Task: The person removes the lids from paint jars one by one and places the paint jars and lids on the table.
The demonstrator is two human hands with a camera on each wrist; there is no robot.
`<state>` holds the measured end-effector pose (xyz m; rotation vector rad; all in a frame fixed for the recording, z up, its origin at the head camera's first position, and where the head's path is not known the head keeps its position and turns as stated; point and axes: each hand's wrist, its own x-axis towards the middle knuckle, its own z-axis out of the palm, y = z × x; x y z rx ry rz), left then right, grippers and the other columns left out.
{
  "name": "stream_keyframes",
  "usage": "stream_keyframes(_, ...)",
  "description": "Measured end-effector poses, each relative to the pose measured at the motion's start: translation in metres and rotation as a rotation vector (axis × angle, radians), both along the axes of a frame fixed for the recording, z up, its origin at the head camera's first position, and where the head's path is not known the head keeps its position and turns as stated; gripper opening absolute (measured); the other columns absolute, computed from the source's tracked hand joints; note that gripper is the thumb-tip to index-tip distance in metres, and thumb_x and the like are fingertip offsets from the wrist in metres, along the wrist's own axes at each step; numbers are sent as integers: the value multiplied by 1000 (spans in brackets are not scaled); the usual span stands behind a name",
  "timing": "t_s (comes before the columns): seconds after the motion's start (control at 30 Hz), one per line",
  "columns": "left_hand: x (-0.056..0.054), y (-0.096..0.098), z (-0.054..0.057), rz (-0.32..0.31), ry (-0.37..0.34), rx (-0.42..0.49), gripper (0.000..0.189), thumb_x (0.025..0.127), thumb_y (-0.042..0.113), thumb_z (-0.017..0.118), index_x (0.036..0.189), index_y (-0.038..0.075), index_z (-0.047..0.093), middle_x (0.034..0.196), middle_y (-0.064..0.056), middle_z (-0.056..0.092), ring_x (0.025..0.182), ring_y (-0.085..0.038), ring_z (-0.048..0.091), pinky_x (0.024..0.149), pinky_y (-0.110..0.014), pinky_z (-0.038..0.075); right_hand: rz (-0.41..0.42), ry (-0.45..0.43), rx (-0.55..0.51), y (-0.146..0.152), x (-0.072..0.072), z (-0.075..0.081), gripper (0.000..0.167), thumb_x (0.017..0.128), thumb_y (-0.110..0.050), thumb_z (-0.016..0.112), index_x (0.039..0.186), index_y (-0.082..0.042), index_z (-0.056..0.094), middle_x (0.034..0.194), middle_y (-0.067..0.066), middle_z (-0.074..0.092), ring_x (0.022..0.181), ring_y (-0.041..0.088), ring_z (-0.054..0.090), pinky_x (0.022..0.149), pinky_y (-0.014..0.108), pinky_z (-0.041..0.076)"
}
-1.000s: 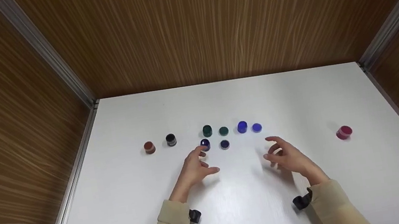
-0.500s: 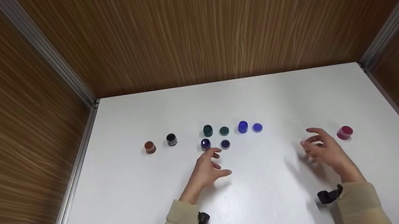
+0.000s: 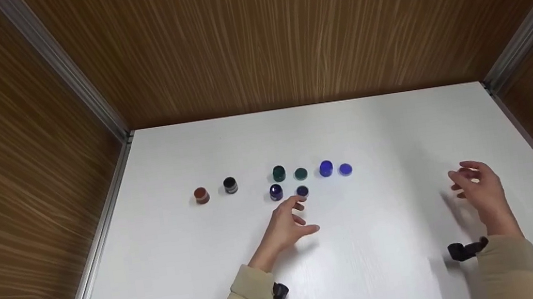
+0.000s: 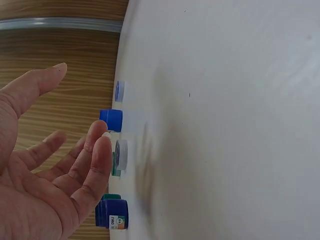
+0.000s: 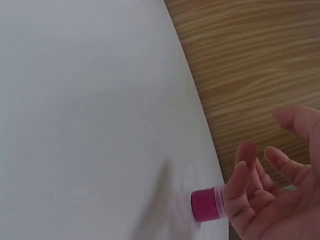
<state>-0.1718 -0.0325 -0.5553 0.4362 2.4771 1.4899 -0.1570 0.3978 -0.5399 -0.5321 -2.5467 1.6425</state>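
Note:
My left hand point(image 3: 285, 227) hovers over the white table with fingers spread and nothing in it. Its fingertips are nearest a dark purple lid point(image 3: 302, 189), with an open dark purple paint jar point(image 3: 276, 192) just left of that. At the right, my right hand point(image 3: 480, 187) has reached a pink-red paint jar point(image 5: 204, 205), its fingers loosely bent and the thumb apart from them. In the right wrist view the jar lies beyond the fingertips, and contact cannot be told. The hand mostly hides this jar in the head view.
Farther back stand a green jar point(image 3: 279, 173) with a green lid point(image 3: 300, 174) and a blue jar point(image 3: 326, 168) with a blue lid point(image 3: 346, 169). Brown point(image 3: 201, 195) and black point(image 3: 230, 185) jars stand leftward. Wood-grain walls point(image 3: 251, 42) enclose the table.
My right hand has moved far to the right, from near the blue lid to the pink-red jar. The left hand has drifted slightly right, from the purple jar toward its lid.

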Motion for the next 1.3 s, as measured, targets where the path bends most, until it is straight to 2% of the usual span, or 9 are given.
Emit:
stream_keyframes(0.13, 0, 3, 0, -2, 3, 8, 63, 75, 13, 86, 129, 3, 54, 115, -16, 58, 84, -22, 65, 68, -27, 53, -97, -40, -102, 12, -1, 2, 62, 95, -29, 65, 141, -1, 34, 106, 0, 51, 83, 7, 64, 67, 20, 54)
stream_keyframes(0.27, 1, 5, -1, -5, -10, 2, 63, 75, 13, 86, 129, 3, 54, 115, -15, 59, 85, -20, 65, 67, -25, 53, -159, -99, -121, 19, -4, -1, 75, 93, -29, 69, 149, 0, 27, 106, 4, 48, 79, 7, 63, 68, 21, 54)
stream_keyframes(0.37, 2, 5, -1, -12, -19, 2, 63, 76, 13, 85, 130, 3, 53, 116, -15, 58, 85, -20, 65, 67, -24, 53, -146, -148, -100, 23, -6, -6, 81, 94, -31, 66, 153, 0, 20, 109, 6, 47, 80, 7, 61, 70, 22, 55)
stream_keyframes(0.5, 1, 7, -1, -20, -18, 12, 64, 77, 14, 85, 131, 3, 53, 117, -16, 58, 85, -20, 65, 67, -24, 53, -115, -182, -104, 26, -9, -11, 81, 96, -32, 63, 155, -1, 17, 110, 6, 46, 80, 8, 61, 70, 23, 55)
stream_keyframes(0.73, 2, 7, -2, -27, -13, 33, 63, 76, 13, 85, 130, 2, 53, 116, -16, 58, 84, -19, 66, 68, -25, 53, -113, -185, -118, 27, -13, -18, 74, 96, -28, 64, 152, -1, 25, 112, 7, 44, 78, 6, 60, 69, 21, 54)
stream_keyframes(0.93, 2, 9, -2, -30, -10, 24, 63, 76, 13, 85, 129, 2, 53, 115, -15, 58, 83, -19, 66, 68, -25, 53, -118, -182, -87, 28, -13, -22, 66, 95, -27, 65, 147, -3, 32, 114, 8, 47, 81, 8, 58, 69, 20, 53)
stream_keyframes(1.3, 0, 12, -3, -11, -12, 18, 61, 75, 12, 86, 128, 3, 55, 113, -14, 59, 81, -17, 65, 66, -24, 53, -96, -203, -34, 28, -14, -21, 68, 96, -33, 63, 146, 0, 31, 117, 11, 45, 83, 9, 57, 70, 20, 53)
